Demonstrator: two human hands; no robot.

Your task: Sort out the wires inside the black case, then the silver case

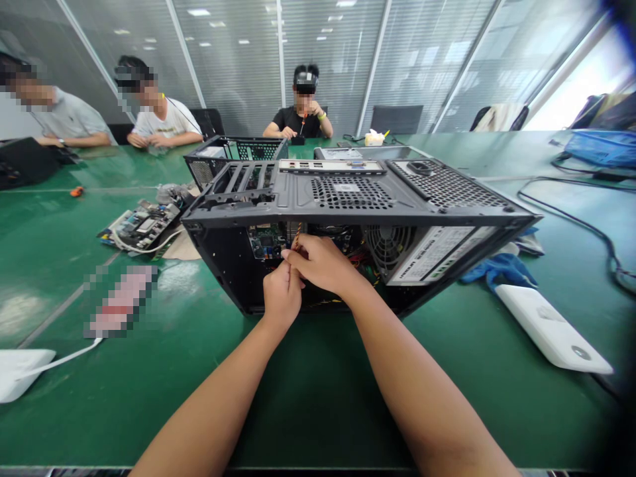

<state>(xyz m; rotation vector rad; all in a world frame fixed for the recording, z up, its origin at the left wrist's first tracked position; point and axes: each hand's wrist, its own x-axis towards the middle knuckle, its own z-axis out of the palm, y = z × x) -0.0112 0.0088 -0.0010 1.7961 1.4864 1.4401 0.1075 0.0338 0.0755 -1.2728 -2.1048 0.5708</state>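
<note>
A black computer case (342, 215) lies on the green table (209, 371) with its open side facing me. My left hand (283, 290) is closed at the opening, its fingers around a thin twisted orange-and-black cable (298, 233). Just above and to the right, my right hand (320, 264) pinches the same cable, thumb touching the left hand. Behind the fingers, part of a motherboard (265, 242) shows inside the case. To the right sits a power supply (437, 257) with a fan grille and white label. The cable's lower end is hidden by my hands.
Left of the case lie a loose circuit board (146, 224), a pixelated phone (122, 301) and a white charger (22, 374). At right are a white power bank (554, 328), blue gloves (501, 270) and black cables (586, 215). A second case (199, 169) stands behind; several people sit across.
</note>
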